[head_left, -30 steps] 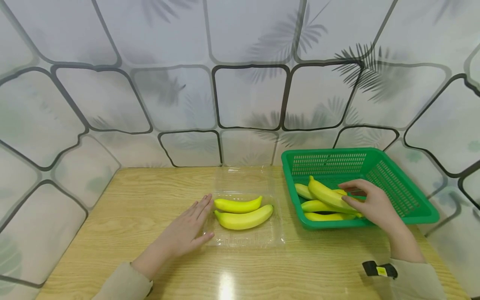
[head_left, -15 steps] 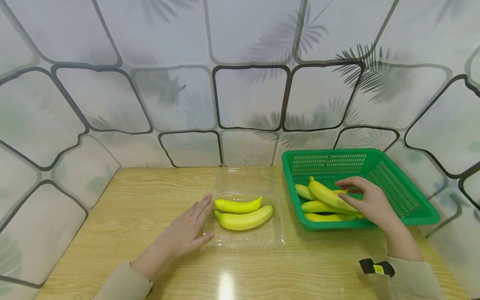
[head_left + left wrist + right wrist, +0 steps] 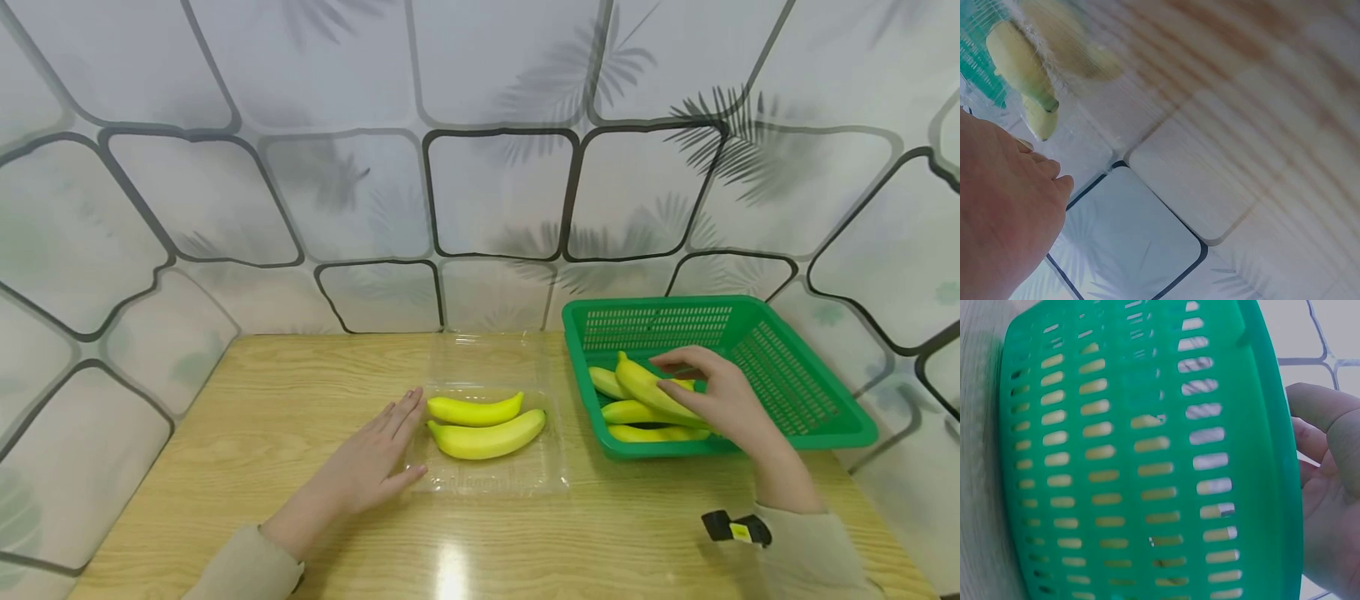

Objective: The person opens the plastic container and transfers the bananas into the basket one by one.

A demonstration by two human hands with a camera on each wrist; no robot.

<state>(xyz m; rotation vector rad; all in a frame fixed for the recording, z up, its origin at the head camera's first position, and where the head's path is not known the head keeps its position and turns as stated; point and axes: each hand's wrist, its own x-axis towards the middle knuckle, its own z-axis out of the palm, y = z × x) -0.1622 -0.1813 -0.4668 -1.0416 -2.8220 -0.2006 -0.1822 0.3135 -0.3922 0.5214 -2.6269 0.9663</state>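
Two yellow bananas, a rear one (image 3: 476, 410) and a front one (image 3: 487, 437), lie side by side in a clear plastic clamshell box (image 3: 498, 479) whose lid (image 3: 487, 360) is folded back. My left hand (image 3: 371, 462) rests at the box's left edge with its fingers straight. On the right, several bananas are piled in a green plastic basket (image 3: 813, 392), with one banana (image 3: 648, 392) lying slantwise on top. Over this top banana hovers my right hand (image 3: 723, 400), thumb and fingers apart. In the right wrist view the basket wall (image 3: 1260, 456) hides the fingertips.
Everything stands on a light wooden table (image 3: 300, 392). A patterned wall (image 3: 495, 192) rises behind it and along both sides. The basket's rim (image 3: 720, 450) stands up between my right forearm and the bananas inside.
My right hand has shifted left and slightly up along the top banana. The left hand, the box and its two bananas have stayed in place.
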